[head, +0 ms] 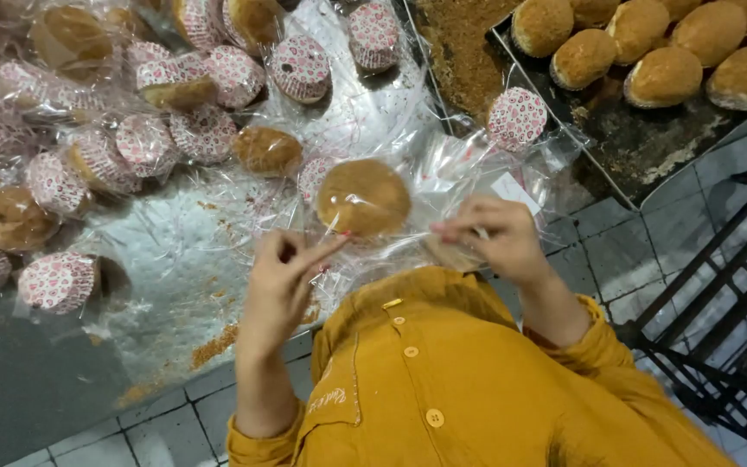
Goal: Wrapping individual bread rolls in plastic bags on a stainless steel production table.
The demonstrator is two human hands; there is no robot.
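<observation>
The round golden-brown cake in a clear plastic bag (363,197) sits at the middle of the head view, held up between both hands above the shiny metal tabletop (175,259). The left hand (280,281), at seven o'clock from the cake, has its thumb and fingertips pinched together on the bag's lower-left edge. The right hand (494,238), at four o'clock, has its fingers closed on the bag's right edge, near a small white slip (512,190).

The film is thin and slack; my guess is that an uneven pull could tear it or let the cake slide out toward the orange crumbs (213,346) at the table edge.

From nine to twelve o'clock lie bagged cakes in red-and-white patterned paper cups (205,134), roughly fifteen, too overlapped for an exact count. At two o'clock a dark baking tray (641,147) holds about nine unwrapped golden buns (663,76), and one patterned cup (516,117) rests at its near edge.
</observation>
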